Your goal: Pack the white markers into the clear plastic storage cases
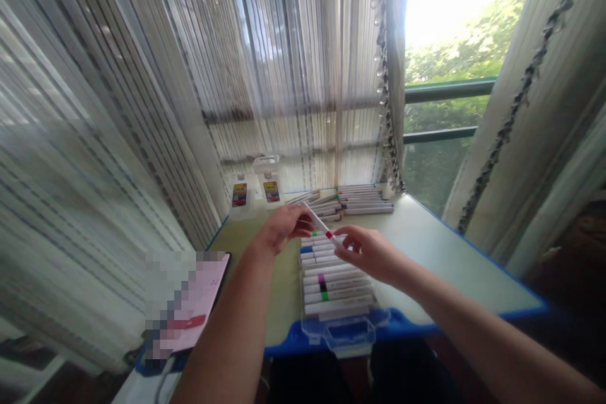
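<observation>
Fingers of the left hand (287,225) and right hand (363,250) hold a red-banded marker (319,221) above the near case (318,325).

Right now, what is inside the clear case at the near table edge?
White markers lie in a row, some with coloured bands. What the right hand covers cannot be seen.

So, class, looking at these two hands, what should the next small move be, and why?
Probably level the marker and lower it into the case: the left hand and right hand hold it tilted above, while the markers inside lie crosswise, side by side.
</observation>
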A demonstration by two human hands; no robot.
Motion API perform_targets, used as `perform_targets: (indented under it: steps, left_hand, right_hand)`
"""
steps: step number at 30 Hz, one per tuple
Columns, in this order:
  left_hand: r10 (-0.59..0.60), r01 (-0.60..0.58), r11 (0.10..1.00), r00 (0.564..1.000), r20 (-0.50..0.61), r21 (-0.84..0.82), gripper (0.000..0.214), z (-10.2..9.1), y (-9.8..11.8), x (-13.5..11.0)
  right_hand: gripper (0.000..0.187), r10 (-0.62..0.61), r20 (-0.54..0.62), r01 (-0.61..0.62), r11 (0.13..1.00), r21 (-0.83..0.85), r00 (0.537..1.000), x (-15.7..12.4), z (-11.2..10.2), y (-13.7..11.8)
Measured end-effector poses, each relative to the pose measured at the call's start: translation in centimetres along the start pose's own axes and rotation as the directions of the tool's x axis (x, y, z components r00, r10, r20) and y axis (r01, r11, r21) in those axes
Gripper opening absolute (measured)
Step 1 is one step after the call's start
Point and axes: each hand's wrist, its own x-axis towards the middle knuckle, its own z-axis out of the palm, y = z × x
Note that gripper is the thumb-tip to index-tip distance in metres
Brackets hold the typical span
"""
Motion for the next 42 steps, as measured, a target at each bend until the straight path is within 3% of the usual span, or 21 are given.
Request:
perform_targets:
  steps: [2, 6, 9, 12, 14, 17, 20, 23, 26, 31, 38, 42]
  left_hand:
    - [0.021, -0.02, 0.999, 0.999, 0.035, -0.027, 0.014, 0.7, -0.2, -0.2]
    - [0.106, -0.102, 0.994, 0.98, 0.167, -0.033, 0.016, 1.9, -0.8, -1.1]
    - [0.16, -0.161, 0.987, 0.965, 0.21, -0.01, 0.022, 2.7, -1.7, -2.2]
    - [0.255, -0.245, 0.966, 0.955, 0.148, -0.082, 0.025, 3.3, -2.8, -3.8]
    - [0.317, -0.303, 0.942, 0.944, 0.094, -0.141, 0.026, 3.4, -3.6, -5.3]
    - [0.409, -0.403, 0.908, 0.912, 0.029, -0.117, 0.029, 2.8, -5.0, -7.9]
    - [0.499, -0.499, 0.865, 0.867, 0.019, 0.055, 0.029, 1.4, -6.4, -9.9]
    - [0.531, -0.504, 0.811, 0.848, -0.009, 0.296, 0.025, 0.1, -7.7, -10.6]
    - [0.555, -0.475, 0.765, 0.829, -0.072, 0.435, 0.035, -0.5, -8.3, -10.6]
    - [0.548, -0.502, 0.733, 0.836, 0.04, 0.459, 0.034, -0.2, -8.1, -10.8]
    - [0.496, -0.467, 0.752, 0.866, 0.066, 0.466, 0.033, 0.1, -8.6, -11.2]
    - [0.531, -0.5, 0.684, 0.84, 0.107, 0.531, 0.03, 0.2, -9.0, -11.0]
  right_hand:
    - [0.02, -0.021, -0.092, 0.018, 0.999, -0.033, 0.996, -1.3, 0.3, 0.4]
    - [0.024, 0.004, -0.245, 0.02, 0.995, 0.095, 0.969, -3.7, 0.6, 1.0]
    - [0.026, 0.089, -0.173, -0.006, 0.903, 0.43, 0.981, -5.1, 0.7, 0.7]
    - [0.031, 0.106, -0.126, -0.003, 0.777, 0.63, 0.986, -6.1, 0.8, -0.1]
    - [0.033, 0.097, -0.158, 0.018, 0.8, 0.6, 0.983, -6.9, 0.8, -0.6]
    - [0.023, 0.013, -0.243, 0.082, 0.923, 0.377, 0.97, -8.0, 0.9, -0.7]
    - [0.016, -0.134, -0.329, 0.19, 0.971, 0.144, 0.935, -9.0, 1.4, 0.3]
    - [0.014, -0.234, -0.4, 0.28, 0.958, 0.058, 0.886, -9.4, 2.1, 1.9]
    - [0.011, -0.268, -0.457, 0.315, 0.949, 0.027, 0.848, -9.3, 2.3, 2.9]
    - [0.01, -0.308, -0.467, 0.354, 0.935, 0.011, 0.829, -9.1, 1.9, 2.8]
    - [0.011, -0.259, -0.454, 0.328, 0.942, 0.077, 0.852, -9.3, 2.4, 2.9]
    - [0.011, -0.228, -0.412, 0.328, 0.925, 0.189, 0.882, -9.5, 2.4, 3.1]
